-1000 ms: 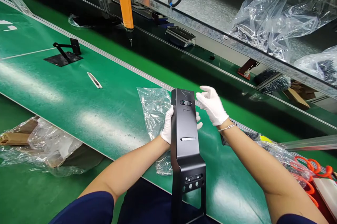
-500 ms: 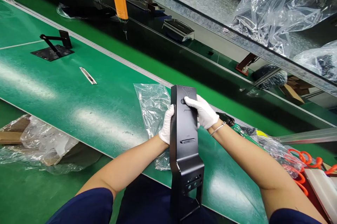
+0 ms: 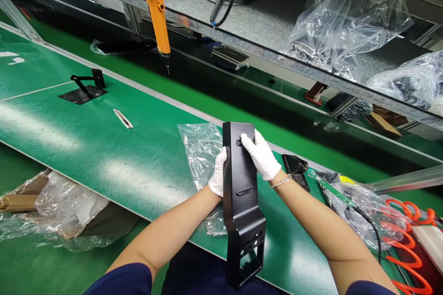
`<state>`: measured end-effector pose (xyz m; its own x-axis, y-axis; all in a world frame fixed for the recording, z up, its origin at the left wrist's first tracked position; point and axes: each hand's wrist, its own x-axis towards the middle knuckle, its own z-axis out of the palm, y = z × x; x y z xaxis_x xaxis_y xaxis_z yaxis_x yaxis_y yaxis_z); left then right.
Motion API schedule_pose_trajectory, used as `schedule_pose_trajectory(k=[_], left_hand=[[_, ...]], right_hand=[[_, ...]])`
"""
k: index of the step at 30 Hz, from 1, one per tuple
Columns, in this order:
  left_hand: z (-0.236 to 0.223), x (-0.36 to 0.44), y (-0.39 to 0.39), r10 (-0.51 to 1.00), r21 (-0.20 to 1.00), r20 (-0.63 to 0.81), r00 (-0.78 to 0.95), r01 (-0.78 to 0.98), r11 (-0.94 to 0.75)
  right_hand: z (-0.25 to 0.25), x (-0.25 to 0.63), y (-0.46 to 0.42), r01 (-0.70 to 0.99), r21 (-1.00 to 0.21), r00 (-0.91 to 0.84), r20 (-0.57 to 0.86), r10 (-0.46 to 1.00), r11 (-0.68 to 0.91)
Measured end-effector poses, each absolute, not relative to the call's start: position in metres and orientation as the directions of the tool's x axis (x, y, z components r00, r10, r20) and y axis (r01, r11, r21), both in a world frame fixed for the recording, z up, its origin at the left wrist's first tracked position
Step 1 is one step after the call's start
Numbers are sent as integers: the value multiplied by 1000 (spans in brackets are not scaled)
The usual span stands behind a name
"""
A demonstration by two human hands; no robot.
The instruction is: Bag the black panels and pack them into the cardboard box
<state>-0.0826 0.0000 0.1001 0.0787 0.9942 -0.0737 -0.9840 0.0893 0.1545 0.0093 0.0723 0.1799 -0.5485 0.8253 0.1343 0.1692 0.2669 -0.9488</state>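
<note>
A long black plastic housing point(image 3: 244, 170) is held up between my two white-gloved hands, its lower end towards my body. It has a bend, a slot, and a rectangular opening near the bottom. My left hand point(image 3: 218, 172) grips its left edge, thumb along the side. My right hand point(image 3: 261, 154) holds the right edge from behind, thumb pressed on the front face beside a small round hole near the top. The fingers behind the housing are hidden. A flat clear plastic bag point(image 3: 199, 147) lies on the green bench just beyond my left hand.
An orange electric screwdriver point(image 3: 156, 9) hangs above the bench point(image 3: 152, 161). A black hinged stand point(image 3: 85, 89) and a utility knife point(image 3: 123, 118) lie to the left. On the right are a green strip-like tool point(image 3: 330, 186), bagged parts and a coiled orange hose point(image 3: 404, 244). A metal shelf edge point(image 3: 256, 43) runs overhead.
The view has shifted, so the bench and stand appear lower and further right. Both hands keep hold of the housing, which tilts slightly differently. My right thumb stays near the round hole.
</note>
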Motion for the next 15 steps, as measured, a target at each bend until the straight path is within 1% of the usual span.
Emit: schedule_pose_trajectory(k=[4,6,7,8,10,12,13,15], left_hand=[[99,-81,0,995,136,-33,96,-986,100],[101,-82,0,994,156,-16,108,-982,109],[101,-83,-1,992,183,4,126,-975,124],[103,-85,-2,988,220,29,150,-966,140],[106,-90,-3,975,294,98,200,-942,164],[111,-96,-3,963,331,142,230,-927,173],[114,-100,-3,960,332,157,232,-928,170],[118,-105,-3,957,317,174,234,-933,171]], right_hand=[[178,7,75,178,-938,-536,161,828,297],[178,10,77,185,-929,-533,179,827,320],[178,12,77,183,-935,-543,163,824,305],[179,15,76,179,-948,-559,124,820,265],[178,24,72,166,-977,-602,4,799,131],[174,39,66,134,-991,-629,-77,774,11],[170,49,62,99,-995,-626,-75,776,-16],[159,76,52,41,-999,-600,-36,799,-15]])
